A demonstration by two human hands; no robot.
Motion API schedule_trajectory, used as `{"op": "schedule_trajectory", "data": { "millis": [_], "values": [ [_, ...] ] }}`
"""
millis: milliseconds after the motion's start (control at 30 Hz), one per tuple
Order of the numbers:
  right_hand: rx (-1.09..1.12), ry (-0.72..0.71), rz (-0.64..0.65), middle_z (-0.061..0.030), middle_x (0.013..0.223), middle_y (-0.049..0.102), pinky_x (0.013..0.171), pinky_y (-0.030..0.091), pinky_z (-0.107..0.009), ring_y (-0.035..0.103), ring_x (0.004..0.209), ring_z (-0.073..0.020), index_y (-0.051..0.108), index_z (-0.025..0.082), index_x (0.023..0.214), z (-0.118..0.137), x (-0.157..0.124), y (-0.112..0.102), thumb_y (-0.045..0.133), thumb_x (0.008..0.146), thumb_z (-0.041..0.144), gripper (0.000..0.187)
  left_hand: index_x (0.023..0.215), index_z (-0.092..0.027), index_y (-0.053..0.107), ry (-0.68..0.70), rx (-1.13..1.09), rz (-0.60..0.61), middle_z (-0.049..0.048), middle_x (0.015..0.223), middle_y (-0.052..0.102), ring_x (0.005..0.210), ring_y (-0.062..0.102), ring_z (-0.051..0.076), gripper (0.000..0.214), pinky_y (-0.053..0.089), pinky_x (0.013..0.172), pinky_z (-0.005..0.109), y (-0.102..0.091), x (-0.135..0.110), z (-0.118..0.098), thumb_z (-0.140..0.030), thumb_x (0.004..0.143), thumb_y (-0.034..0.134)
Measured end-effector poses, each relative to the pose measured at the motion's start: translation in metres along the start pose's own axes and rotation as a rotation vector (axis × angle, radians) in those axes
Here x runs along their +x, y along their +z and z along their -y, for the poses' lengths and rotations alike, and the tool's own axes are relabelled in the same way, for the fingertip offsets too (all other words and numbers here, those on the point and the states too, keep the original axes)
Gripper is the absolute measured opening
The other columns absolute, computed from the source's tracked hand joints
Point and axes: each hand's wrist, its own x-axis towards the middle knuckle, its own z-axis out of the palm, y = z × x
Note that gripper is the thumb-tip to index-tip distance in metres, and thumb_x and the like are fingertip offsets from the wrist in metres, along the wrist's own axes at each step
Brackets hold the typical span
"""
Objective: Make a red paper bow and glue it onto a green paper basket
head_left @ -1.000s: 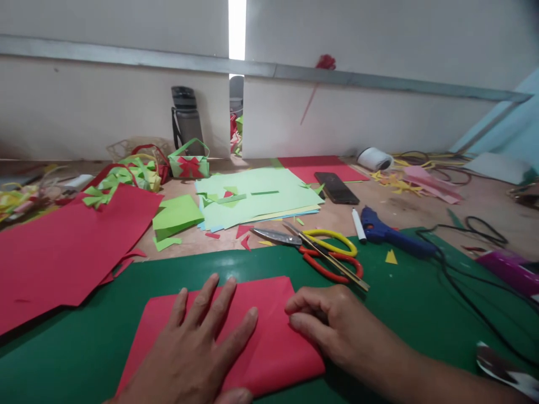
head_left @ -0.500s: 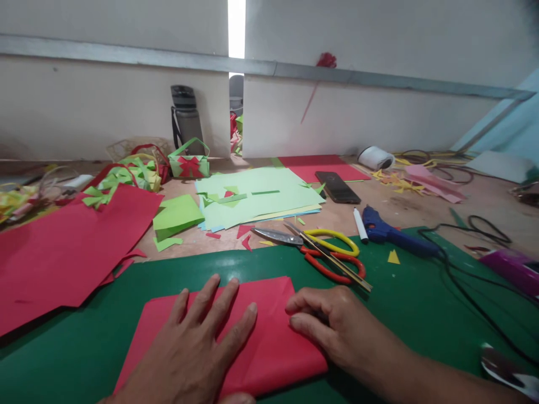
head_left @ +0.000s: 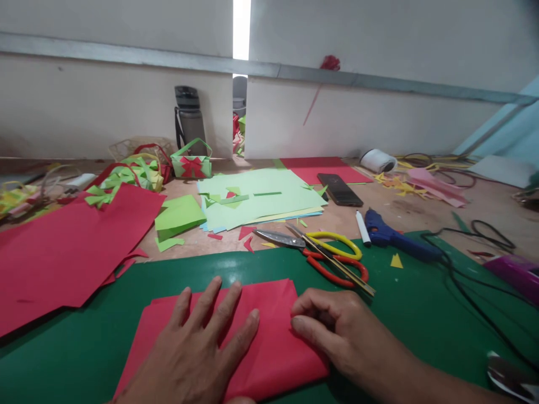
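Observation:
A folded red paper [head_left: 275, 336] lies on the green cutting mat [head_left: 400, 303] in front of me. My left hand [head_left: 196, 350] rests flat on it, fingers spread. My right hand [head_left: 332, 328] sits at the paper's right edge with its fingers curled and the thumb pressing the fold. What, if anything, lies under those curled fingers is hidden.
Beyond the mat lie two pairs of scissors [head_left: 332, 255], a blue glue gun [head_left: 396, 238] with its black cord, a white marker [head_left: 361, 228], a phone [head_left: 339, 189] and a stack of light green sheets [head_left: 261, 199]. A large red sheet [head_left: 67, 247] covers the left.
Both hands stay on the red paper. The view has shifted slightly; nothing else moved.

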Motion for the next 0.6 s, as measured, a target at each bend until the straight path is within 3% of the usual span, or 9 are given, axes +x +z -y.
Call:
{"op": "schedule_trajectory", "data": {
  "millis": [267, 600],
  "values": [
    [-0.118, -0.058, -0.011, 0.0031, 0.064, 0.062, 0.056, 0.035, -0.021, 0.054, 0.059, -0.0105, 0.06, 0.018, 0.068, -0.0024, 0.0012, 0.0005, 0.05, 0.083, 0.015, 0.018, 0.137, -0.033, 0.045, 0.015, 0.039, -0.032, 0.0136, 0.143, 0.044, 0.13, 0.037, 0.043, 0.064, 0.036, 0.096, 0.063, 0.0058, -0.0018, 0.0011, -0.067, 0.083, 0.043],
    [-0.263, -0.171, -0.015, 0.0008, 0.064, 0.061, 0.055, 0.033, -0.023, 0.053, 0.058, -0.0112, 0.058, 0.017, 0.067, -0.0068, -0.0016, 0.0037, 0.046, 0.084, 0.012, 0.021, 0.138, -0.029, 0.045, 0.048, 0.029, -0.042, 0.0141, 0.145, 0.041, 0.13, 0.037, 0.043, 0.066, 0.041, 0.092, 0.058, 0.0021, -0.0023, 0.0043, -0.066, 0.083, 0.041]
  ]
}}
